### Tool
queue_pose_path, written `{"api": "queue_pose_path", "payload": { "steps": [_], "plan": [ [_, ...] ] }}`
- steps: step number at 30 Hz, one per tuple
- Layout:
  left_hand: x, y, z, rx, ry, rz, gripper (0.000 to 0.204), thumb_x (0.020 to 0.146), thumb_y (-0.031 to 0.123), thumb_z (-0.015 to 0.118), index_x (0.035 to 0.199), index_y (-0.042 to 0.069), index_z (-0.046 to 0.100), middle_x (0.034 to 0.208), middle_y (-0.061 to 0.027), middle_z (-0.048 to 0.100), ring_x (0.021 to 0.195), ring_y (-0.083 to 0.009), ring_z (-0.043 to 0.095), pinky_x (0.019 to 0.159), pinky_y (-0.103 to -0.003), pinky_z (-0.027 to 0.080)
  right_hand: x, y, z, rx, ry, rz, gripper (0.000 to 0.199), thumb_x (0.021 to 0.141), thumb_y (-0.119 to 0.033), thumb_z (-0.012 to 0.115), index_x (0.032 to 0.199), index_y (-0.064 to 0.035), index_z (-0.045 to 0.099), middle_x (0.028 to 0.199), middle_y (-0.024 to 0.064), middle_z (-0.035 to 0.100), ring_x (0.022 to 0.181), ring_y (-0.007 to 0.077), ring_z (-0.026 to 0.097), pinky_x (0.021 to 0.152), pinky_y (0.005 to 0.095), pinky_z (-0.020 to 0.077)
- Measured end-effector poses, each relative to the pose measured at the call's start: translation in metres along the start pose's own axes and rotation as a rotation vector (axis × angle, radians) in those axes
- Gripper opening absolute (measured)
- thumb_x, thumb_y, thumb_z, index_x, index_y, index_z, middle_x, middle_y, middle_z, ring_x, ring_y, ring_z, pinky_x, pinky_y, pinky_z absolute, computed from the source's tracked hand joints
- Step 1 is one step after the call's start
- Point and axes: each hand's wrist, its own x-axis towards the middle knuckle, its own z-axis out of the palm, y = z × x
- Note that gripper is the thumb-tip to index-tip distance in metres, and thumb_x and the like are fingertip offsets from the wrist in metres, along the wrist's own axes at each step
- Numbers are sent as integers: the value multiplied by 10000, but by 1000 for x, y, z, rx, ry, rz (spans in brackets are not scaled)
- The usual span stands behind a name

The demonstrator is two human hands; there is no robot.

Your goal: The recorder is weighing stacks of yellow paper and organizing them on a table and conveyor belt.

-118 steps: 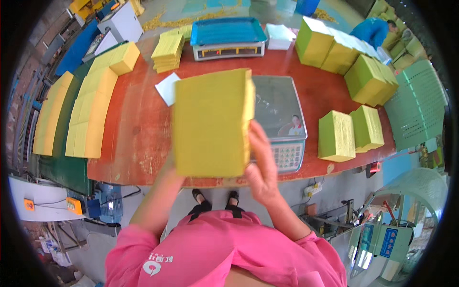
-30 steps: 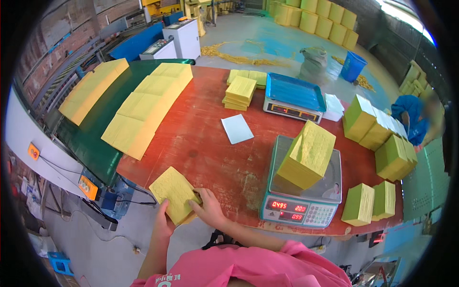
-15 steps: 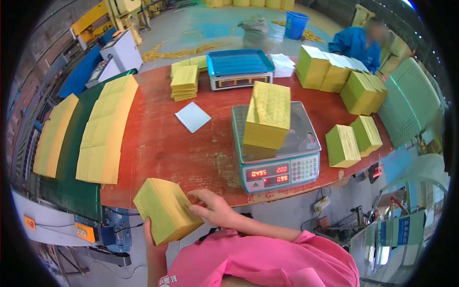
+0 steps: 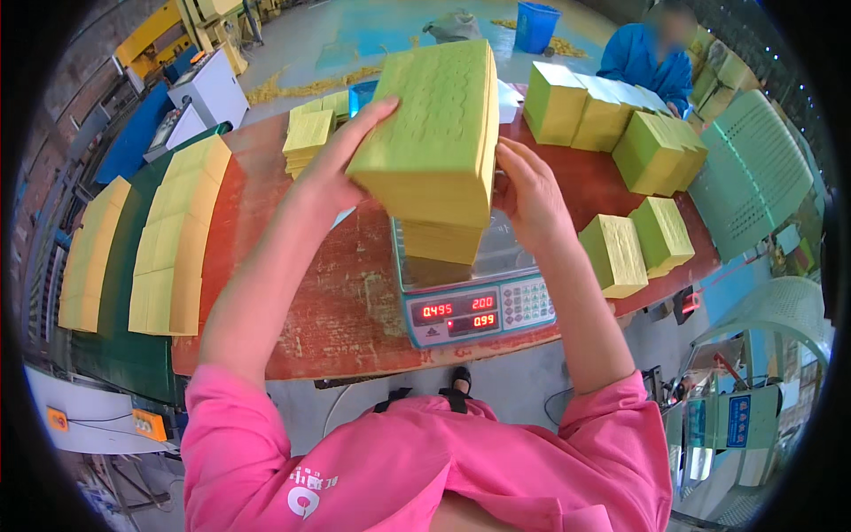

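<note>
I hold a thick yellow block of stacked paper sheets (image 4: 425, 115) between both hands, above the digital scale (image 4: 417, 332). My left hand (image 4: 341, 164) grips its left side, with the thumb near the top face. On the opposite side, my right hand (image 4: 530, 191) has its fingers pressed against the edge. Under the held block, another yellow paper stack (image 4: 441, 243) stands on the scale's metal pan; whether the two touch I cannot tell. Red digits glow on the scale's front panel.
Rows of yellow paper stacks (image 4: 168, 257) line a green belt at left. More paper stacks (image 4: 612, 257) stand right of the scale on the red table (image 4: 292, 328). Beyond them sits a person in blue (image 4: 643, 66), near a green perforated panel (image 4: 753, 168).
The yellow paper block has moved from low at my left, beside the table's front edge, up and right to above the scale. My right hand has closed on its right side.
</note>
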Motion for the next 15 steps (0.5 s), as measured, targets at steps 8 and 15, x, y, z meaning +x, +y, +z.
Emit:
{"api": "queue_pose_path", "payload": {
  "steps": [8,15],
  "plan": [
    [45,-28,-9,43,17,-429,614,857,532,661,1310,129,564,1239,-51,620,1144,-193,583,946,-390,478,41,34,-44,42,-39,200,406,978,-207,536,1270,75,530,1072,126,635,931,196,641,793,336,547],
    [37,-31,-8,147,62,-440,643,851,576,640,1345,177,542,1266,-37,590,1168,-179,541,924,-418,458,31,28,-41,-26,-37,152,404,962,-177,541,1265,90,532,1111,142,634,955,203,641,808,333,545]
  ]
}}
